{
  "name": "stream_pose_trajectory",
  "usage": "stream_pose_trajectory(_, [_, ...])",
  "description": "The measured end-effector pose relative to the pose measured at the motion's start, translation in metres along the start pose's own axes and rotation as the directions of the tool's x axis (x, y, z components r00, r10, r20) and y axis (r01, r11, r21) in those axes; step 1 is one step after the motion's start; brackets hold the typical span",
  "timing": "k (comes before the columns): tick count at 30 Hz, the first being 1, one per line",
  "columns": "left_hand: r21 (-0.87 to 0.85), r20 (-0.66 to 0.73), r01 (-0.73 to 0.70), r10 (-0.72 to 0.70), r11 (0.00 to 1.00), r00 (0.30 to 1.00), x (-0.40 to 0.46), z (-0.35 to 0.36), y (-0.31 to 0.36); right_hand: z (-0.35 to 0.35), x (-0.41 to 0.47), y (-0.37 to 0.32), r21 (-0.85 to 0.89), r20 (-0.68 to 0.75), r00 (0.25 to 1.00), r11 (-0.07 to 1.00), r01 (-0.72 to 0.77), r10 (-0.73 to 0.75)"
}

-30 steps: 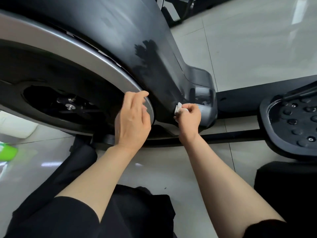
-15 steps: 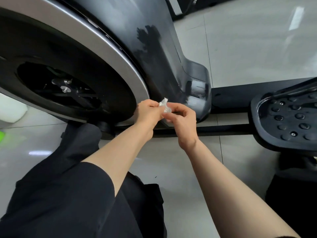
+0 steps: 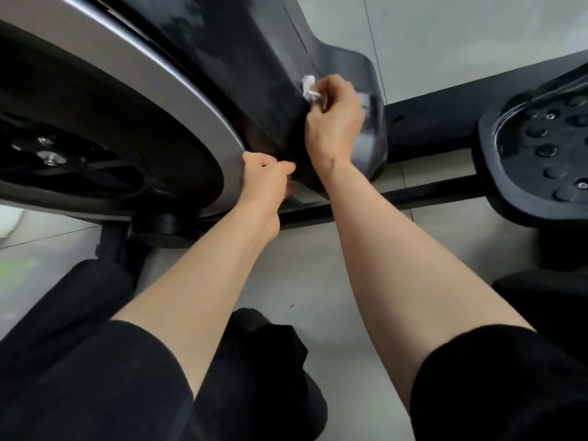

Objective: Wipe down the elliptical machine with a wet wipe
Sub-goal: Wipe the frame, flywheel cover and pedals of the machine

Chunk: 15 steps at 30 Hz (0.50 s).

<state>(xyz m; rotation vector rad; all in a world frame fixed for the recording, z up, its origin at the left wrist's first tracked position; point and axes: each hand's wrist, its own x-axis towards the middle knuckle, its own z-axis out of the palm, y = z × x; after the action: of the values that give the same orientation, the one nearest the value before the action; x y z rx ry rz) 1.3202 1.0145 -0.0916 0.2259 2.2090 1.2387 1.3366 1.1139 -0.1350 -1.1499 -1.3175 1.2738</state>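
Observation:
The elliptical machine's dark glossy housing (image 3: 254, 68) fills the upper left, with a silver ring (image 3: 178, 100) around its black flywheel disc. My right hand (image 3: 334, 122) grips a small crumpled white wet wipe (image 3: 309, 87) and holds it against the housing near its lower right corner. My left hand (image 3: 265, 179) sits lower, its fingers curled, at the bottom edge of the housing beside the silver ring. What its fingertips touch is hard to make out.
A black studded foot pedal (image 3: 541, 148) lies at the right. A black frame rail (image 3: 429, 192) runs along the pale tiled floor (image 3: 318, 265). My knees in black clothing fill the bottom of the view.
My hands have parted after meeting at the wipe. The right hand has carried the wipe up onto the housing, and the left hand stayed low by the silver ring.

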Motion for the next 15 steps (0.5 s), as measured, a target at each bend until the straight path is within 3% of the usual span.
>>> stream_pose_trajectory(4, [-0.057, 0.025, 0.036, -0.035, 0.998, 0.999, 0.011, 0.005, 0.001, -0.021, 0.003, 0.041, -0.168, 0.022, 0.999, 0.985, -0.044, 0.048])
stream_pose_trajectory(9, [-0.150, -0.064, 0.046, -0.056, 0.988, 0.996, 0.013, 0.015, 0.003, -0.003, -0.014, 0.011, 0.134, 0.082, 0.997, 0.991, -0.024, 0.013])
stream_pose_trajectory(10, [-0.139, -0.090, 0.031, -0.044, 0.990, 0.995, 0.012, 0.017, 0.002, -0.004, -0.024, 0.014, 0.100, 0.090, 0.996, 0.995, -0.007, -0.002])
stream_pose_trajectory(12, [-0.091, -0.128, 0.012, -0.024, 0.996, 0.991, 0.009, 0.017, -0.001, -0.014, -0.051, 0.038, -0.138, 0.218, 0.976, 0.990, 0.013, 0.018])
stream_pose_trajectory(14, [-0.047, -0.146, 0.004, -0.011, 0.999, 0.989, 0.007, 0.013, -0.005, -0.029, -0.080, 0.064, -0.354, 0.294, 0.927, 0.928, -0.119, 0.231])
stream_pose_trajectory(15, [-0.023, -0.154, 0.001, -0.005, 1.000, 0.988, 0.007, 0.010, -0.008, -0.035, -0.089, 0.071, -0.382, 0.226, 0.929, 0.904, -0.192, 0.293])
